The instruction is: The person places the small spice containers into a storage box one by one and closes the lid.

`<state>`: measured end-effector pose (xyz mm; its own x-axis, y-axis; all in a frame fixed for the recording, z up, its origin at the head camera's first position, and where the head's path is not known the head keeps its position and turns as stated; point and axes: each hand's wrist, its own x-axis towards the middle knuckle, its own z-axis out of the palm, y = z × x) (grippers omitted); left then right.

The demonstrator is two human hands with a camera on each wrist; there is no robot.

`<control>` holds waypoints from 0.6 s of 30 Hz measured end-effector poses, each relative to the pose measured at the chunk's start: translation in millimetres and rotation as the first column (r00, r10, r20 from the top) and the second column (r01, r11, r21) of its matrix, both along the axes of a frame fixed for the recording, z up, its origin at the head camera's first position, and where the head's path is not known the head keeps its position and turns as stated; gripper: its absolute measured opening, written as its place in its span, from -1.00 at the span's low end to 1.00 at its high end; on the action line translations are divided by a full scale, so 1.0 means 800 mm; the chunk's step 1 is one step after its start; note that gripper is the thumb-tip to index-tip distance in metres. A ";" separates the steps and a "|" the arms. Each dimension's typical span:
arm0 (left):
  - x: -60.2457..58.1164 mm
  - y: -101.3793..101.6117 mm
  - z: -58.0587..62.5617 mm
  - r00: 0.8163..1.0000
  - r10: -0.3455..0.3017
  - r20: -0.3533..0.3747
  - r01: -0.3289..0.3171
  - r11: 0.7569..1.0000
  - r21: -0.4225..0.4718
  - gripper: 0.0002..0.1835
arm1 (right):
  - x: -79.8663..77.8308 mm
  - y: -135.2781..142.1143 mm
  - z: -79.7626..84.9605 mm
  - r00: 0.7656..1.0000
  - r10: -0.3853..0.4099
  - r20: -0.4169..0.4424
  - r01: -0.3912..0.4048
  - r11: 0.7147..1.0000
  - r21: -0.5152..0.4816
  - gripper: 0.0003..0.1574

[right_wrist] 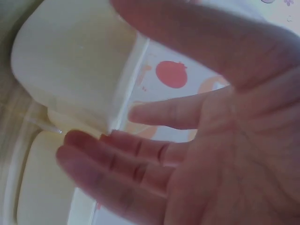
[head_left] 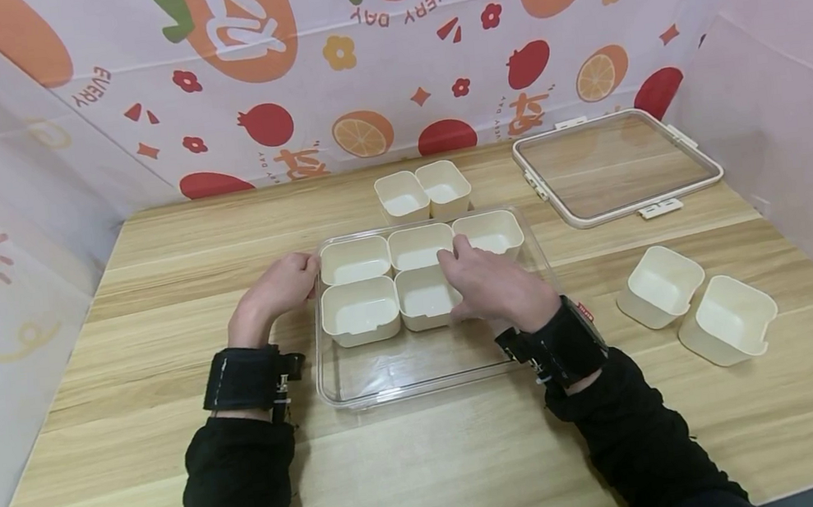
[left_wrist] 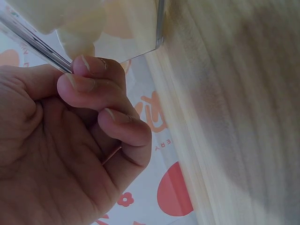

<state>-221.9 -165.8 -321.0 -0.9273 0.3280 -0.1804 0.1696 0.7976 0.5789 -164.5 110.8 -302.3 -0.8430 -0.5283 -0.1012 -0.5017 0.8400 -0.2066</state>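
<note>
A clear plastic box (head_left: 419, 376) lies on the table with several cream bins in it. My left hand (head_left: 283, 284) grips the rim at the box's left side, fingers curled against the wall in the left wrist view. My right hand (head_left: 495, 289) is over the right part of the box, beside the front middle bin (head_left: 425, 293). Its fingers (right_wrist: 112, 183) are fairly straight and spread from the thumb, close to the bins; whether they touch one I cannot tell. The front left bin (head_left: 361, 312) stands alongside, with a back row that includes the back right bin (head_left: 489, 232).
Two cream bins (head_left: 402, 196) stand behind the box. Two more bins (head_left: 729, 319) sit on the table to the right. A clear lid with a white frame and clips (head_left: 616, 161) lies at the back right. A printed cloth (head_left: 387, 65) hangs behind the table.
</note>
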 end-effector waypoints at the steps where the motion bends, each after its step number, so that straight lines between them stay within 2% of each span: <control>1: 0.000 0.000 0.000 1.000 -0.001 0.001 0.001 1.000 0.001 -0.54 | 0.000 0.001 0.001 1.000 -0.008 0.004 0.008 1.000 -0.013 -0.19; 4: 0.000 -0.001 0.000 1.000 -0.005 0.002 0.005 1.000 0.002 -0.54 | 0.003 0.005 0.007 1.000 -0.028 0.000 0.028 0.998 -0.048 -0.02; 7: -0.001 -0.001 0.000 1.000 -0.010 -0.001 0.010 1.000 0.003 -0.53 | 0.005 0.011 0.016 0.999 -0.037 -0.013 0.036 0.997 -0.067 0.03; 18: 0.000 -0.001 -0.003 1.000 -0.011 -0.004 0.011 1.000 0.027 -0.54 | 0.009 0.042 0.040 0.997 -0.083 0.007 0.083 0.989 -0.122 -0.11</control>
<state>-222.1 -166.5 -323.2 -0.9242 0.3434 -0.1673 0.1811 0.7794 0.5997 -157.3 144.7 -270.3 -0.8844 -0.4649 -0.0423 -0.4305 0.8473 -0.3111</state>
